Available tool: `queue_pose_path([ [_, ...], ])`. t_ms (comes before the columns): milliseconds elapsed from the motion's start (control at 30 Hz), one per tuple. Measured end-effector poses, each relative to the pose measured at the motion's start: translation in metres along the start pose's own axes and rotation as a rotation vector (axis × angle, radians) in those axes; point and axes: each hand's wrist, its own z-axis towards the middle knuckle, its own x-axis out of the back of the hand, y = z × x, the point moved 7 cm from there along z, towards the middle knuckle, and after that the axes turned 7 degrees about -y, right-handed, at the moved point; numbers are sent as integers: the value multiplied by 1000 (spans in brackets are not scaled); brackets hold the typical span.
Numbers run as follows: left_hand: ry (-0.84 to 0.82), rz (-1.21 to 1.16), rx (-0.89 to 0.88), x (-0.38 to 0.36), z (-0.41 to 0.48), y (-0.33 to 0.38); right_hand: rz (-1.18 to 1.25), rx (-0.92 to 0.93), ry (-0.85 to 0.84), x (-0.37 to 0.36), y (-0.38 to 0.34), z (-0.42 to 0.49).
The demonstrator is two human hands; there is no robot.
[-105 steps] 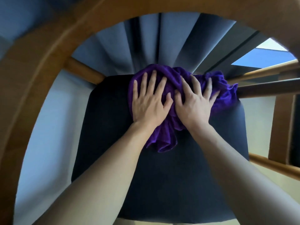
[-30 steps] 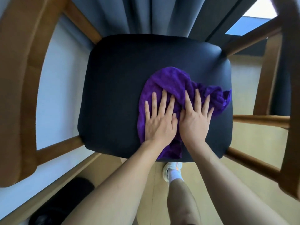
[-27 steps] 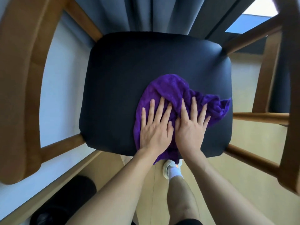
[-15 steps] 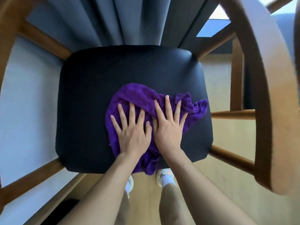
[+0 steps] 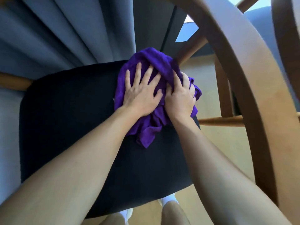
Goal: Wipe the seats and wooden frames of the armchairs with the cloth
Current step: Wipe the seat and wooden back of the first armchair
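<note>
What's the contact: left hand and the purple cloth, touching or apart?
Touching. Head view: left hand presses flat on the purple cloth, fingers spread.

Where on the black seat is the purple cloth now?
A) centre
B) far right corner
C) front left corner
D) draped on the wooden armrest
B: the purple cloth is bunched at the black seat's far right corner, under the left hand and right hand.

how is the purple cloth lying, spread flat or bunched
Bunched: the purple cloth heaps in folds at the far right corner of the black padded seat.
</note>
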Motion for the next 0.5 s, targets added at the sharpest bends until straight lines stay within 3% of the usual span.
queue_pose_path([
  [167, 114, -298, -94, 28, 43, -19, 31, 62, 130, 1, -5, -22],
  [300, 122, -70, -142, 22, 51, -18, -62, 159, 152, -19, -11, -74],
  [500, 37, -14, -129, 19, 80, -11, 48, 23, 119, -8, -10, -4],
])
